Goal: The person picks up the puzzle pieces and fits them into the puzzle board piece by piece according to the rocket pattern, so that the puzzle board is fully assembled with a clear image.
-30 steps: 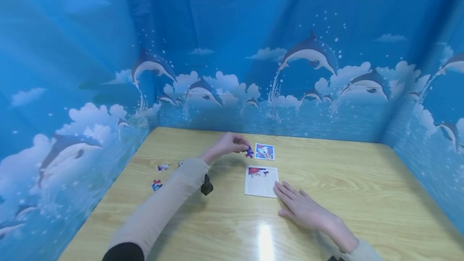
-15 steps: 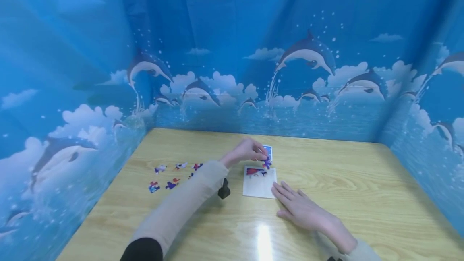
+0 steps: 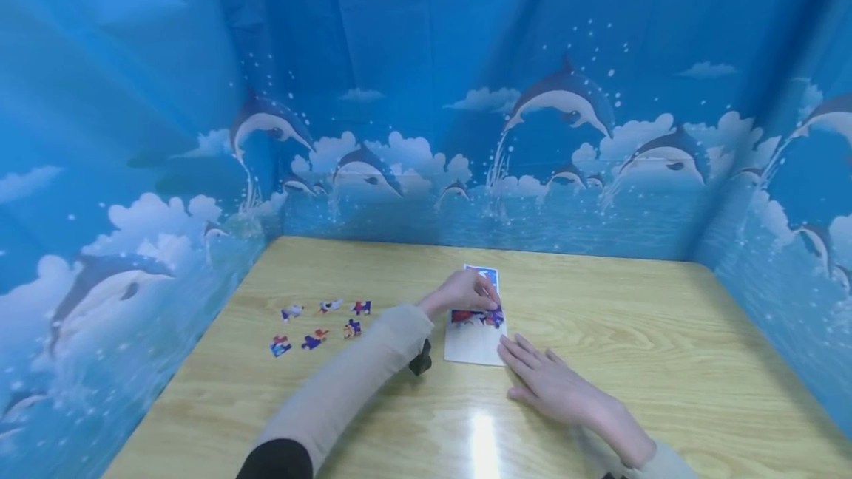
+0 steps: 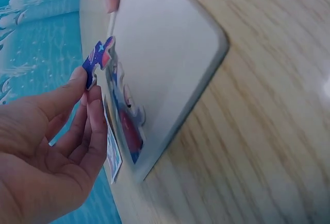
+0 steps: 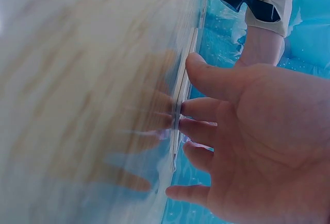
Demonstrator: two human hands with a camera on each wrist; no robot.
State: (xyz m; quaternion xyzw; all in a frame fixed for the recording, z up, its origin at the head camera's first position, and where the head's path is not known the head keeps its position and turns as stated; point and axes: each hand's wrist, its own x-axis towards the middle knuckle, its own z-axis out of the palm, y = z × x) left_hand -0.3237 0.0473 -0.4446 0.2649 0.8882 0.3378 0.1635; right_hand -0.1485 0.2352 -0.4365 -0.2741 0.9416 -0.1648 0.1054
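Note:
My left hand (image 3: 466, 291) pinches a purple jigsaw piece (image 4: 98, 59) between thumb and fingers, over the far right corner of a white puzzle tray (image 3: 474, 350). Joined red and white pieces (image 4: 129, 118) lie along the tray's far edge, close to the held piece. My right hand (image 3: 549, 383) lies with its fingers straight, fingertips at the tray's right edge. Just behind the tray is a small picture card (image 3: 482, 270), partly hidden by my left hand.
Several loose jigsaw pieces (image 3: 315, 338) lie in two rows on the left of the wooden table (image 3: 632, 331). A blue dolphin curtain (image 3: 413, 94) stands along the back and sides. A black wrist mount (image 3: 421, 361) hangs under my left sleeve.
My left hand has carried the purple piece rightward and toward me, from left of the card to the tray's far right corner. The right hand stays at the tray's edge.

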